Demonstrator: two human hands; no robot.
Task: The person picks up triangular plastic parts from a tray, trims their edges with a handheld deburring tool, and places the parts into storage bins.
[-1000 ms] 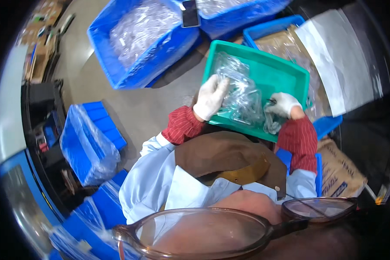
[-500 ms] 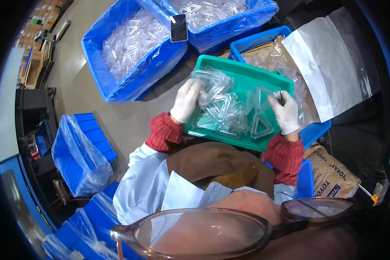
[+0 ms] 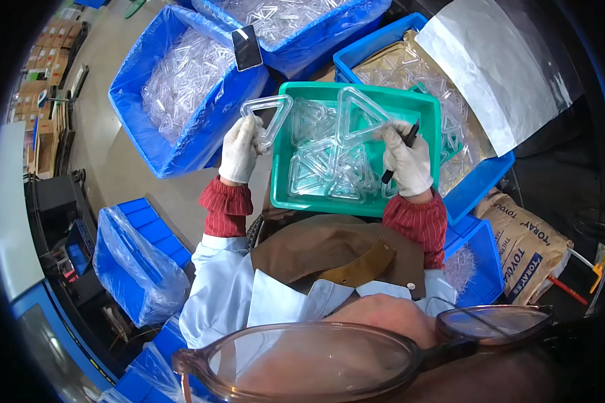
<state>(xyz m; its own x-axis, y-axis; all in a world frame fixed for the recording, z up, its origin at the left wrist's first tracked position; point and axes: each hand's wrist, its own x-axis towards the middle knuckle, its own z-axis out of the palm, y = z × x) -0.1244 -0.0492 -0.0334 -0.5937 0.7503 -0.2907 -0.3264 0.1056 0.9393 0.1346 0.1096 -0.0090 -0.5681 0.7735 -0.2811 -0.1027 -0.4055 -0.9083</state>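
Gloved in white, my left hand (image 3: 238, 153) pinches a clear plastic triangle frame (image 3: 280, 113) just off the left side of a green tray (image 3: 356, 207). My right hand (image 3: 410, 166), also gloved, is over the tray's right side. Between its thumb and fingers it grips a second triangle frame (image 3: 344, 114), and a black pen (image 3: 387, 177) lies across the same palm. Beneath, several clear triangle frames (image 3: 304, 171) lie heaped in the tray. The fingertips of my right hand partly cover the corner of the frame they hold.
Lined blue bins (image 3: 131, 111) full of clear frames stand beyond the tray, with a phone (image 3: 247, 48) on their rims. A blue crate (image 3: 343, 62) with cardboard and a white sheet (image 3: 484, 74) lies right. A paper sack (image 3: 524, 242) and blue bin (image 3: 138, 272) flank me.
My left hand has moved out of the tray to the left, bringing a triangle frame. My right hand now holds a frame up over the heap. The whole view has shifted slightly.
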